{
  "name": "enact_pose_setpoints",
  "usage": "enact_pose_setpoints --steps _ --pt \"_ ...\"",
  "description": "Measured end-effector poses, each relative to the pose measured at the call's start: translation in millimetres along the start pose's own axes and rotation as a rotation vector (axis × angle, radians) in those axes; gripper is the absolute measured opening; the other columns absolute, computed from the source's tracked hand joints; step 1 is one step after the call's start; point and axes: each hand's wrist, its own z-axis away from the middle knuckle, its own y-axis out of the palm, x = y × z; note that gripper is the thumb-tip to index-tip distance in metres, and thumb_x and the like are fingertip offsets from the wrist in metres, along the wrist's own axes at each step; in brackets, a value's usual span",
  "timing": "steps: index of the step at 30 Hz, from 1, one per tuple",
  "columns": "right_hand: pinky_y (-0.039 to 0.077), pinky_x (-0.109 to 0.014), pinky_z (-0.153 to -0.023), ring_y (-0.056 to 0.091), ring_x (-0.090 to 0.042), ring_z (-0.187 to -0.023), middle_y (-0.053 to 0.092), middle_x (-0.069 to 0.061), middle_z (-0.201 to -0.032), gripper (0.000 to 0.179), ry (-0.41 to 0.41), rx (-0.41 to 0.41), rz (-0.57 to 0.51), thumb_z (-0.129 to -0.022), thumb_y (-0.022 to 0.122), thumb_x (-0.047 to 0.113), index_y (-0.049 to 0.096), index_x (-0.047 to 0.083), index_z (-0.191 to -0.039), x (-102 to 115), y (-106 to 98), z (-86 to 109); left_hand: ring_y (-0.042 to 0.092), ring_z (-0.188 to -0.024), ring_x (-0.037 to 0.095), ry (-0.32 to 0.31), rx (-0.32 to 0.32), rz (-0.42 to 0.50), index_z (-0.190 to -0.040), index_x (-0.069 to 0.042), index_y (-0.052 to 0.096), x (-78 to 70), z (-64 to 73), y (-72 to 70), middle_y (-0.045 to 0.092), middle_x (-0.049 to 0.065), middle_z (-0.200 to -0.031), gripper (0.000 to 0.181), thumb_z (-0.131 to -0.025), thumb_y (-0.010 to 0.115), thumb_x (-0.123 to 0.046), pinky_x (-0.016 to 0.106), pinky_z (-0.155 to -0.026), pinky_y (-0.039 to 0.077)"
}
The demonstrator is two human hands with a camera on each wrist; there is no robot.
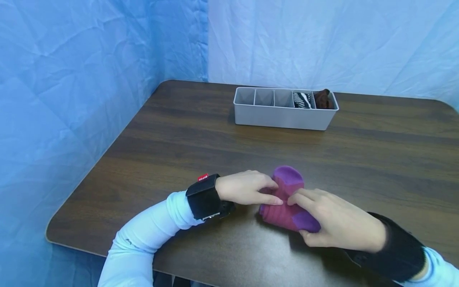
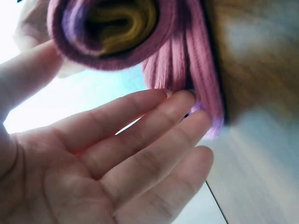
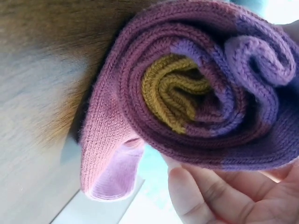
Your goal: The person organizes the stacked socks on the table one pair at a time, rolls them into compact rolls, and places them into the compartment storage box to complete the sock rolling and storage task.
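Observation:
A pair of pink and purple socks (image 1: 277,216) lies on the table, partly rolled up. Mustard fabric (image 3: 152,88) shows at the core of the roll in the right wrist view. One flat end with a purple patch (image 1: 288,175) stretches away from the roll. My right hand (image 1: 333,221) grips the roll at its right side, thumb low and fingers over the top. From the left, my left hand (image 1: 247,187) touches the socks with its thumb and fingertips. Its fingers (image 2: 145,163) are nearly straight in the left wrist view.
Behind the socks stands a grey divided box (image 1: 279,117) near the table's far edge. A black-and-white striped item (image 1: 302,100) and a brown fabric item (image 1: 323,99) sit in its two right compartments. Blue cloth (image 1: 89,79) hangs along the left and back of the table (image 1: 161,139).

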Motion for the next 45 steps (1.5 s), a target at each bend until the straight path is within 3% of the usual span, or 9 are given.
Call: enact_pose_setpoints --steps 5,14,23,27,29,33,37,40,45 --pt "0.045 -0.02 -0.063 0.05 -0.001 -0.077 0.056 0.009 -0.092 0.044 -0.063 -0.021 -0.005 -0.06 0.069 0.028 0.054 0.014 -0.099 -3 -1 -0.1 0.05 -0.1 0.009 -0.006 0.006 -0.017 -0.114 -0.009 0.052 1.4 -1.6 0.6 0.056 0.001 -0.108 0.039 -0.087 0.045 -0.035 0.019 -0.087 0.038" --pt "0.039 -0.013 -0.056 0.044 0.004 -0.069 0.053 0.013 -0.087 0.041 -0.109 0.0 -0.066 -0.061 0.068 0.025 0.055 0.015 -0.099 -3 -6 1.0 0.049 -0.083 0.01 -0.093 -0.07 -0.044 -0.104 -0.008 0.056 -0.8 -0.5 1.0 0.056 0.001 -0.093 0.032 -0.085 0.05 -0.033 0.017 -0.072 0.04" --pt "0.031 -0.007 -0.044 0.038 0.009 -0.056 0.048 0.014 -0.079 0.037 -0.119 0.052 -0.219 -0.065 0.065 0.017 0.055 0.012 -0.1 -9 -7 -0.1 0.054 -0.091 0.007 0.011 -0.116 0.078 -0.108 -0.007 0.05 -2.4 -2.0 2.6 0.058 0.001 -0.099 0.029 -0.086 0.048 -0.027 0.016 -0.079 0.042" --pt "0.029 -0.006 -0.043 0.035 0.009 -0.053 0.044 0.015 -0.073 0.034 -0.144 0.033 -0.268 -0.066 0.063 0.011 0.055 0.012 -0.1 -14 -5 -0.9 0.053 -0.091 0.008 0.041 -0.246 -0.067 -0.109 -0.008 0.051 -13.1 3.7 1.6 0.056 0.001 -0.103 0.036 -0.084 0.051 -0.034 0.017 -0.078 0.042" --pt "0.03 -0.007 -0.043 0.036 0.009 -0.053 0.044 0.015 -0.072 0.035 -0.136 0.042 -0.293 -0.067 0.062 0.009 0.054 0.013 -0.1 -16 -5 -1.1 0.051 -0.081 0.005 0.074 -0.292 -0.173 -0.105 -0.012 0.055 -21.4 7.8 1.7 0.057 -0.002 -0.095 0.038 -0.08 0.054 -0.04 0.014 -0.07 0.041" --pt "0.037 -0.01 -0.048 0.042 0.007 -0.059 0.05 0.014 -0.08 0.034 -0.095 0.082 -0.328 -0.071 0.06 0.01 0.054 0.015 -0.104 -17 -5 -2.2 0.048 -0.07 0.001 0.109 -0.256 -0.317 -0.096 -0.015 0.059 -36.0 13.7 7.0 0.058 -0.008 -0.082 0.036 -0.071 0.064 -0.041 0.013 -0.062 0.038" --pt "0.045 -0.015 -0.061 0.049 0.005 -0.073 0.056 0.012 -0.094 0.033 -0.083 0.085 -0.283 -0.076 0.058 0.014 0.053 0.012 -0.109 -19 -4 -2.5 0.043 -0.061 0.001 0.062 -0.237 -0.394 -0.086 -0.016 0.058 -38.4 11.3 14.4 0.052 -0.011 -0.069 0.024 -0.069 0.065 -0.031 0.014 -0.052 0.034" --pt "0.047 -0.02 -0.07 0.052 0.003 -0.082 0.056 0.012 -0.101 0.033 -0.084 0.026 -0.196 -0.079 0.057 0.017 0.053 0.012 -0.111 -20 -4 -2.6 0.038 -0.053 0.001 0.034 -0.227 -0.307 -0.082 -0.015 0.057 -31.7 7.2 14.2 0.045 -0.01 -0.06 0.018 -0.07 0.062 -0.026 0.014 -0.044 0.028" --pt "0.045 -0.021 -0.072 0.05 -0.001 -0.084 0.053 0.011 -0.097 0.029 -0.107 -0.195 -0.02 -0.074 0.061 0.022 0.057 0.015 -0.102 -20 -5 -4.9 0.037 -0.05 0.001 -0.033 -0.155 -0.088 -0.09 -0.012 0.056 -17.0 2.2 7.0 0.047 -0.007 -0.061 0.02 -0.074 0.06 -0.023 0.012 -0.045 0.031"
